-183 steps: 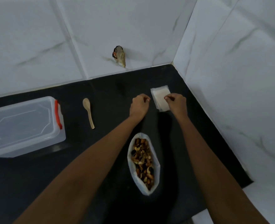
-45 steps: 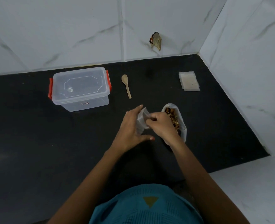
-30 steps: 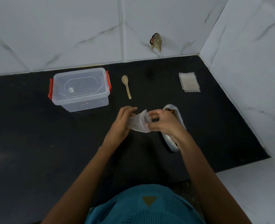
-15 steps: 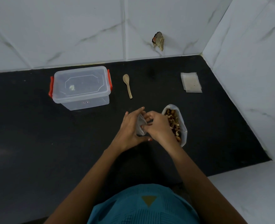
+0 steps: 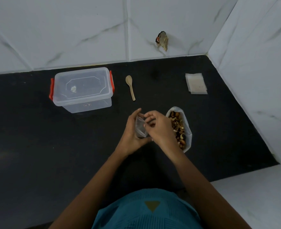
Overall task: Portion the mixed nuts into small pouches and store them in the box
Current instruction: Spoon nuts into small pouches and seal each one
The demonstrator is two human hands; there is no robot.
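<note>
Early: left hand (image 5: pixel 131 132) and right hand (image 5: pixel 160 128) pinch one clear pouch (image 5: pixel 140 128), looks unfilled to me; mixed nuts (image 5: pixel 177 128) unscooped, box (image 5: pixel 80 107) lidded.

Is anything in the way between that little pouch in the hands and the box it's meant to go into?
Only the box's own lid, which sits closed on the box. Nothing lies on the counter between it and the pouch; the spoon lies off to the side.
</note>
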